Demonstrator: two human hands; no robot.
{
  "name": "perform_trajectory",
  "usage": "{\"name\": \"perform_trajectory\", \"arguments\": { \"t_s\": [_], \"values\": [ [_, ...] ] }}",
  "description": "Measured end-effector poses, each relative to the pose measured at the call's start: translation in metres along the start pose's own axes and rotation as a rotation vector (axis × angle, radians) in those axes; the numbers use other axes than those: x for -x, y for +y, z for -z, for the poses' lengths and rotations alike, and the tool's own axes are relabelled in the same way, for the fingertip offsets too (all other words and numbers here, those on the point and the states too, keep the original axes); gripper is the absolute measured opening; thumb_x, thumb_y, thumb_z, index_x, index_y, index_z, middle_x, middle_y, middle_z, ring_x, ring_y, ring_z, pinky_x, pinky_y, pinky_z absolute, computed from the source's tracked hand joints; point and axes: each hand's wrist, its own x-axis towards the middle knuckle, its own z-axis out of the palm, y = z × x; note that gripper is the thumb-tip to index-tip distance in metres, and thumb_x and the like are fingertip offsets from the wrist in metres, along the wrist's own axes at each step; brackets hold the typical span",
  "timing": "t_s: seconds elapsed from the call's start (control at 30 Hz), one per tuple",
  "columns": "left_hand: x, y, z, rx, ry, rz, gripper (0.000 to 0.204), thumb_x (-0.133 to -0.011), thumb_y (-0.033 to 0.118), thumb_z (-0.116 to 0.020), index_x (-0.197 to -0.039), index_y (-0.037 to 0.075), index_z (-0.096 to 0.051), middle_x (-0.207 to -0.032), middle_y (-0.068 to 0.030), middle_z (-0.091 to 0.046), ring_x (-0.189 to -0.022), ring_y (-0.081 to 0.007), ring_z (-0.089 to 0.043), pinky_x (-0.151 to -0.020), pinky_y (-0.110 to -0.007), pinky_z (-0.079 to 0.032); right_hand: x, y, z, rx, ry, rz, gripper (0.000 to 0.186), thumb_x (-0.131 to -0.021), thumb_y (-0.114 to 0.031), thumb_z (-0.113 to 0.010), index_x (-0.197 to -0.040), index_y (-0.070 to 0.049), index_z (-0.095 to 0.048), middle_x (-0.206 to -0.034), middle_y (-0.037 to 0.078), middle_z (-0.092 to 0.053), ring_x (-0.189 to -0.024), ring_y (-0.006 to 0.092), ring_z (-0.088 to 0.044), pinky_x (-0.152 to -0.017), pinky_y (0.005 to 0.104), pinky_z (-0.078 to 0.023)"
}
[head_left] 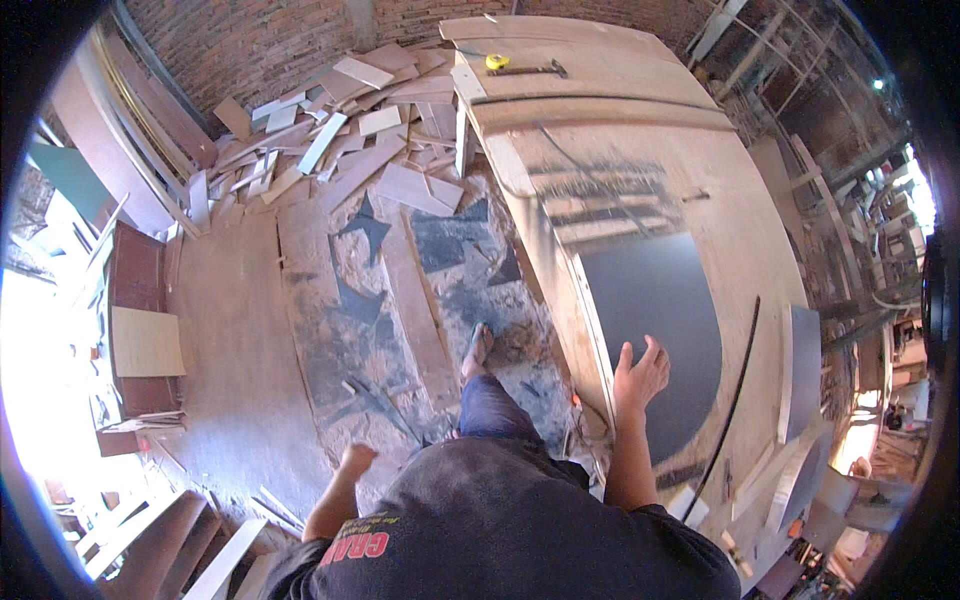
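Note:
My right hand point(643, 375) hovers at the near left part of a dark grey panel with a rounded right edge point(655, 290), which lies on the wooden workbench point(765, 240). Its fingers are apart and hold nothing; whether they touch the panel I cannot tell. Low at my left side hangs my left hand point(358, 458), above the dusty floor, its fingers too small and turned away to read. A thin black strip point(735, 400) lies along the bench, right of the panel. At the bench's far end are a yellow tape measure point(497, 63) and a hammer point(530, 70).
Wood offcuts point(370, 120) are heaped against the brick wall point(270, 45). A long board point(410, 290) and dark scraps point(365, 235) lie on the floor ahead of my foot point(479, 345). Sheets lean at the left point(130, 120). Small panels point(800, 370) stand at the bench's right edge.

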Motion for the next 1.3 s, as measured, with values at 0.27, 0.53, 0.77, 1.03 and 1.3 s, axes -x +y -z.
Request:
{"name": "perform_trajectory", "arguments": {
  "t_s": [0.27, 0.53, 0.77, 1.03, 1.3],
  "values": [
    [-0.102, -0.040, 0.097, 0.338, -0.321, 0.128, 0.025, -0.096, 0.033, -0.060, -0.094, 0.017, -0.080, -0.092, -0.0080, -0.077, -0.089, -0.0262, -0.073, -0.079, -0.039, -0.059, -0.181, -0.093, -0.105, 0.148, -0.165, -0.172, 0.050, -0.103, -0.049, -0.052, -0.137, -0.013, -0.059, -0.135, 0.018, -0.059, -0.131, 0.0408, -0.050, -0.110, 0.0619, -0.035],
    [-0.364, -0.117, 0.429, 0.550, 0.293, 0.528, 0.021, -0.085, 0.027, -0.065, -0.087, 0.008, -0.074, -0.087, -0.0207, -0.072, -0.085, -0.0413, -0.071, -0.075, -0.052, -0.056, -0.313, -0.207, -0.174, -0.057, -0.106, 0.154, 0.040, -0.097, -0.046, -0.061, -0.115, -0.012, -0.072, -0.120, 0.019, -0.065, -0.117, 0.0412, -0.058, -0.101, 0.0631, -0.042],
    [-0.560, -0.124, 0.666, 0.569, 0.716, -0.108, 0.020, -0.089, 0.022, -0.071, -0.098, 0.004, -0.067, -0.099, -0.0163, -0.069, -0.093, -0.0393, -0.068, -0.082, -0.048, -0.055, -0.302, -0.303, -0.213, -0.428, -0.157, 0.178, 0.020, -0.088, -0.026, -0.075, -0.100, -0.009, -0.071, -0.104, 0.018, -0.067, -0.102, 0.0398, -0.063, -0.085, 0.0512, -0.051],
    [-0.762, -0.127, 0.785, 0.186, 0.633, -0.615, 0.085, -0.086, 0.046, -0.079, -0.146, -0.005, -0.047, -0.147, -0.0293, -0.046, -0.139, -0.0448, -0.042, -0.118, -0.053, -0.033, -0.195, -0.335, -0.177, -0.299, -0.021, -0.476, 0.019, -0.088, -0.024, -0.075, -0.098, -0.008, -0.071, -0.100, 0.018, -0.067, -0.096, 0.0412, -0.064, -0.085, 0.0503, -0.052],
    [-0.833, -0.022, 0.812, -0.038, 0.351, -0.358, 0.109, -0.085, 0.069, -0.068, -0.160, 0.000, -0.029, -0.168, -0.0274, -0.017, -0.159, -0.0383, -0.010, -0.123, -0.068, -0.006, -0.011, -0.402, -0.139, -0.047, 0.134, -1.082, 0.021, -0.085, -0.023, -0.078, -0.095, -0.005, -0.073, -0.097, 0.018, -0.067, -0.098, 0.0400, -0.065, -0.086, 0.0476, -0.052]
  ]
}}
